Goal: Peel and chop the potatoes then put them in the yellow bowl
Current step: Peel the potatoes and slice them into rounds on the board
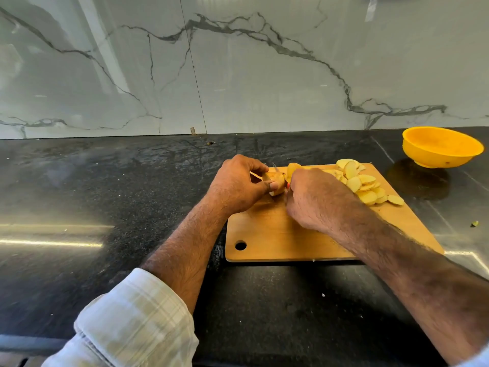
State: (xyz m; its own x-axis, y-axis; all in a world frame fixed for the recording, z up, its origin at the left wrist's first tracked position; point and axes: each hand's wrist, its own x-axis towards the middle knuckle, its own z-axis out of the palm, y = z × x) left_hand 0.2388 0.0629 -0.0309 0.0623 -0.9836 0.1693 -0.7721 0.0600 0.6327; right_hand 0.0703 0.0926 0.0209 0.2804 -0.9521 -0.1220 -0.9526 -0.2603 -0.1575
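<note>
On the wooden cutting board (277,234), my left hand (238,184) grips a partly cut potato (276,181) between thumb and fingers. My right hand (315,200) is curled round a knife handle, of which only a red bit shows; the thin blade tip (275,168) pokes out behind the potato. Another peeled potato piece (293,169) lies just beyond my right hand. Several pale yellow potato slices (365,185) are heaped on the board's far right part. The yellow bowl (442,147) stands empty at the back right of the counter.
The board lies on a dark stone counter (105,194) backed by a white marble wall (238,75). A small green scrap (475,223) lies on the counter right of the board. Bare counter stretches to the left and in front.
</note>
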